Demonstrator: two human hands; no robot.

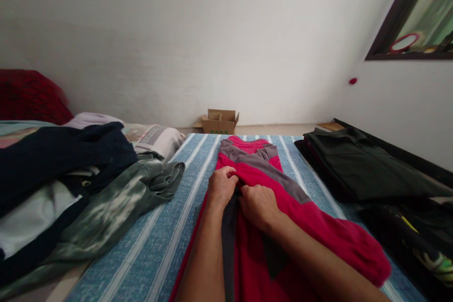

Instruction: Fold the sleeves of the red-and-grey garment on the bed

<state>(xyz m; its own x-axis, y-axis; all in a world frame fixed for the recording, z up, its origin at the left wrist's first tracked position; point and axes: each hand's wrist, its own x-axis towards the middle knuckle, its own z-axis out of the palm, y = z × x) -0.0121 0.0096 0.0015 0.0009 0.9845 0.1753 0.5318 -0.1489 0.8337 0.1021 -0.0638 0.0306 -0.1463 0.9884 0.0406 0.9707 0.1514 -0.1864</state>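
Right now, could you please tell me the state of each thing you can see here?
Red jacket: laid flat on the bed, partly folded.
Left hand: closed, gripping the jacket's fabric.
Right hand: closed, gripping the jacket.
Dark green garment: folded, lying flat.
Clothes pile: unfolded, heaped.
Cardboard box: open, on the floor.

soft, even daylight fills the room, brightest on the wall [198, 33] and by the window [421, 14] at upper right. shadows are faint. dark clothes [368, 165] on the right lose detail. wide-angle lens bends the edges, and the clothes pile [71, 188] at left looks slightly smeared.
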